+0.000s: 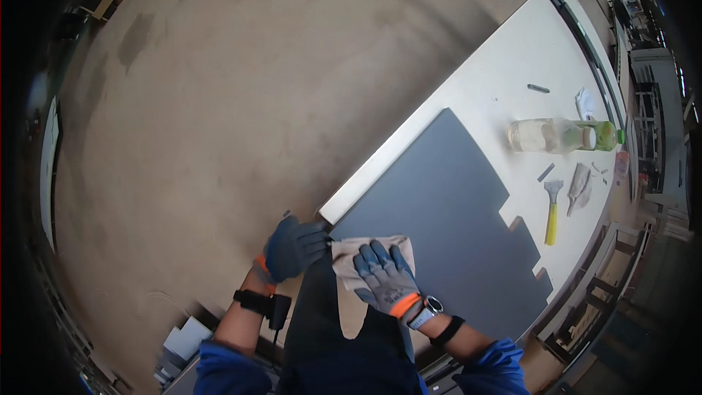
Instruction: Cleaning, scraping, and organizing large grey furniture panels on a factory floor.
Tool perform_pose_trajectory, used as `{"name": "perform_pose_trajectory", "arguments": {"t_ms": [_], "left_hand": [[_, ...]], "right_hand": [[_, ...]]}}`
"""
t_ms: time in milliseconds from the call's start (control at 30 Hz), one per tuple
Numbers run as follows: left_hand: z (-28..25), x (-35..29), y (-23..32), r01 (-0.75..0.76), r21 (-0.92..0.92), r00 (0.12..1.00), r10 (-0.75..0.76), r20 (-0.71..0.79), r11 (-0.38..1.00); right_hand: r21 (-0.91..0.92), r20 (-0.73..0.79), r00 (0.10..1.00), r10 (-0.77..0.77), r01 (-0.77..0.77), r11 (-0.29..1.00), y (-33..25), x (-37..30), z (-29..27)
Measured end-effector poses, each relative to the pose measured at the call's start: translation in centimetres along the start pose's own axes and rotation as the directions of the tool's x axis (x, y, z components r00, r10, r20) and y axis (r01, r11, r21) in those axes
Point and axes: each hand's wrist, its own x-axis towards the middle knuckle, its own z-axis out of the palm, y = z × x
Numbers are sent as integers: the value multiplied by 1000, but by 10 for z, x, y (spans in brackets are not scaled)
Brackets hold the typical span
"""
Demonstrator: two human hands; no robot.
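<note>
A large dark grey panel (pixel 439 197) with a stepped, notched right edge lies flat on a white tabletop (pixel 504 51). My right hand (pixel 385 276), in a grey-and-blue glove, grips a beige cloth (pixel 347 254) and presses it on the panel's near left part. Some of the cloth hangs past the panel's near edge. Just left of it, my left hand (pixel 295 246), gloved the same way, reaches toward the panel's near left corner. Its fingers are stretched out and close together, and nothing shows in them. Whether its fingertips touch the corner is hard to see.
On the table's right side stand or lie a clear bottle (pixel 541 135), a green bottle (pixel 605 135), a yellow-handled scraper (pixel 552 212), a crumpled rag (pixel 580 189) and small grey pieces. Wooden racking (pixel 592 285) is at the right. Concrete floor (pixel 219 102) stretches left.
</note>
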Motion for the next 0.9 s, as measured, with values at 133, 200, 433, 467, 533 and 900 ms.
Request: {"name": "perform_pose_trajectory", "arguments": {"t_ms": [133, 200, 433, 467, 533, 900], "left_hand": [[4, 17, 17, -115, -192, 960, 59, -275, 975], [11, 13, 11, -49, -511, 979, -60, -195, 858], [7, 26, 25, 32, -194, 997, -46, -65, 981], [10, 31, 25, 10, -102, 996, -19, -82, 995], [16, 27, 14, -183, -144, 935, 127, -332, 972], [27, 23, -8, 267, -909, 963, -124, 239, 320]], "right_hand": [[34, -40, 999, -33, 34, 999, -18, 59, -3], [52, -11, 999, -39, 40, 998, -18, 53, 4], [61, -3, 998, -62, 62, 996, -10, 28, 9], [79, 5, 998, -68, 68, 995, -12, 50, 9], [121, 19, 996, -86, 83, 989, -20, 80, 6], [143, 5, 1000, -14, 13, 990, -23, 47, 20]]}}
